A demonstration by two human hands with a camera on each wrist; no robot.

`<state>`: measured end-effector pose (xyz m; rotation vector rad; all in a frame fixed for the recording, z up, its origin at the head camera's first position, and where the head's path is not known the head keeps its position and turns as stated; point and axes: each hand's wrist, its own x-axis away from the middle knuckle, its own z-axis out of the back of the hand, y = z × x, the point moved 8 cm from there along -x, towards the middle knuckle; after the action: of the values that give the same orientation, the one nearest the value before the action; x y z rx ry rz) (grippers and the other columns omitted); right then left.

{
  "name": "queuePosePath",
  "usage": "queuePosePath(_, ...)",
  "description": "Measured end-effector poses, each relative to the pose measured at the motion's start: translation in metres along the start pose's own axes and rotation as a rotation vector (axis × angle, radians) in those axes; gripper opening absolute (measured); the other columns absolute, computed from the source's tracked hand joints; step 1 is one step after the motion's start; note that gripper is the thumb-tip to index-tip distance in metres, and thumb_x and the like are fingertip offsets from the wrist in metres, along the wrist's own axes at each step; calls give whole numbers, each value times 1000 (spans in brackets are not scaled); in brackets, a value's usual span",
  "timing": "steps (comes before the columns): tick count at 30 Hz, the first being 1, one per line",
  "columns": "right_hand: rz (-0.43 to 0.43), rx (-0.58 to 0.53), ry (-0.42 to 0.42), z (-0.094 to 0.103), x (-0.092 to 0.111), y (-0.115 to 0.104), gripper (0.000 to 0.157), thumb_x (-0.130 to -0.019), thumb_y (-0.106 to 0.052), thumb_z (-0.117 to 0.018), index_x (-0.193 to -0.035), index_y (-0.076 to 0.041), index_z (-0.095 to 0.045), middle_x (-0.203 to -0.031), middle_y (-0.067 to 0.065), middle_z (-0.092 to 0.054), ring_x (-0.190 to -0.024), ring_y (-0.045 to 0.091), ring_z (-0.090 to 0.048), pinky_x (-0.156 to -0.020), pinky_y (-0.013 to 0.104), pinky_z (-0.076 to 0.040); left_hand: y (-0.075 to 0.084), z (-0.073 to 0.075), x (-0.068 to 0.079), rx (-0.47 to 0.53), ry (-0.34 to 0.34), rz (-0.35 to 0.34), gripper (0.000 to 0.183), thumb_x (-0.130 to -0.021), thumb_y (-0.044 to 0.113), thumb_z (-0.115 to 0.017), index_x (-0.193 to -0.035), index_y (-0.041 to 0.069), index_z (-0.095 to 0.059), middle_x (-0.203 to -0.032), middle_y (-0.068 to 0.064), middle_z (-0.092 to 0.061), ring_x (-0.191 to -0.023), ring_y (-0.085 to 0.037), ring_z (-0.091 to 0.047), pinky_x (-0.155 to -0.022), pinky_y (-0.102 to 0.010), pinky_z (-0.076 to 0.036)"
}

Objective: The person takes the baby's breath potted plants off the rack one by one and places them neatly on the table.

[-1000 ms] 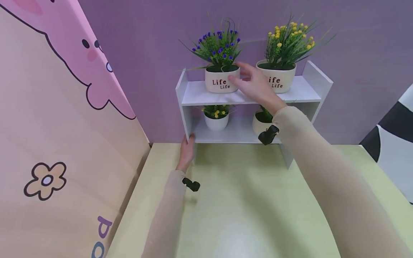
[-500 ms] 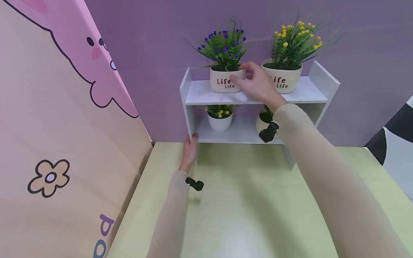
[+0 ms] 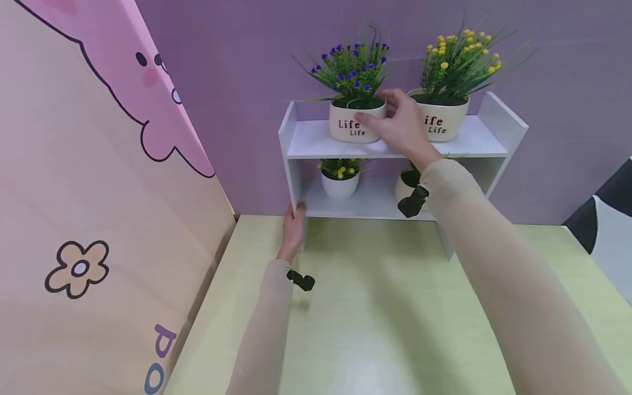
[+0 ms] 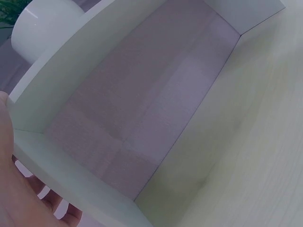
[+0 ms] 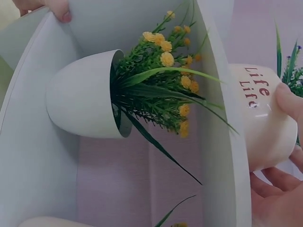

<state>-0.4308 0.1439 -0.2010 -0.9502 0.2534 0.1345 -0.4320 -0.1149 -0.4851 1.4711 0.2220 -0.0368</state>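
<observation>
My right hand (image 3: 402,123) grips the right end of a cream oval flowerpot (image 3: 345,129) with red "Life" lettering. Its thumb lies on the front, with the other fingers toward the back. Purple flowers and grass blades (image 3: 357,74) rise from this pot, which stands upright on the upper board of a white two-tier shelf (image 3: 311,144). My left hand (image 3: 293,230) holds the shelf's left side panel low down, thumb inside and fingers outside, as the left wrist view shows. Close to the right hand stands a similar pot (image 3: 446,123) with yellow flowers.
On the lower board are a white round pot (image 5: 85,97) with yellow flowers and a cream pot (image 3: 402,189), partly hidden by my right forearm. The shelf stands on a pale wooden table (image 3: 355,318) against a purple wall (image 3: 237,71). A pink cartoon panel (image 3: 163,109) borders the left.
The purple-flower pot has slid slightly right along the upper board with my right hand, closer to the yellow-flower pot. My left hand keeps its hold. The whole head view has shifted a little.
</observation>
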Motion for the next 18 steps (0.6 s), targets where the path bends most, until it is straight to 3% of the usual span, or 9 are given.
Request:
queuePosePath(4, -15, -8, -18, 2, 0, 1, 94, -93, -54, -78, -168, -20, -34, -175, 1, -33, -158, 22, -40, -129, 37, -33, -1, 0, 0, -12, -1, -1, 63, -111, 49, -41, -165, 17, -39, -162, -16, -48, -147, -37, -48, -121, -61, -38)
queuePosePath(18, -74, -31, -20, 5, 1, 6, 94, -91, -55, -80, -168, -23, -36, -174, -3, -36, -158, 19, -41, -130, 37, -33, -1, -1, 1, -20, -5, 10, 63, -111, 51, -40, -165, 19, -39, -162, -16, -48, -146, -37, -48, -120, -62, -38)
